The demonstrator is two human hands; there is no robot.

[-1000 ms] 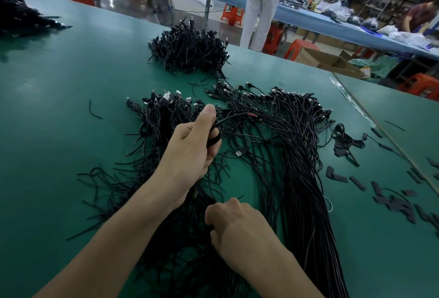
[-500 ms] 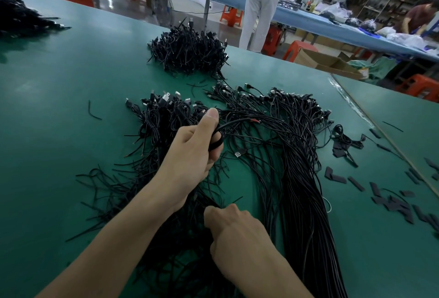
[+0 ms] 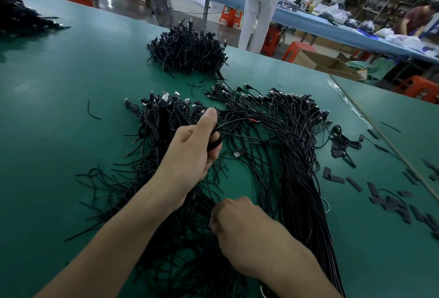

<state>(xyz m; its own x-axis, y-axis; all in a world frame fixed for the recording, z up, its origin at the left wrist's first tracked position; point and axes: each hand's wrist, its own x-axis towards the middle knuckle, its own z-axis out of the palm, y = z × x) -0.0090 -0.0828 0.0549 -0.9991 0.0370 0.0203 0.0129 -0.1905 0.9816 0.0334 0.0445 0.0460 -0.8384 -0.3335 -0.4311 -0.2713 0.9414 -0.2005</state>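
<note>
My left hand (image 3: 190, 152) grips the coiled cable (image 3: 215, 141) at frame centre; my right hand (image 3: 240, 228) curls into strands below, grasp hidden, so I cannot tell; pulling could snag the loose cable spread (image 3: 285, 159) and loosen the coil; bundled pile (image 3: 187, 52) upper centre, black strips (image 3: 392, 202) right, both well apart.

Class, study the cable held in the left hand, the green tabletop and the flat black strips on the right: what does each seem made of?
Cable: black plastic or rubber sheath, slight sheen, bends into a loop.
Tabletop: smooth green mat, likely rubber or vinyl; soft glare.
Strips: thin, matt black, perhaps fabric tape; unclear.
</note>
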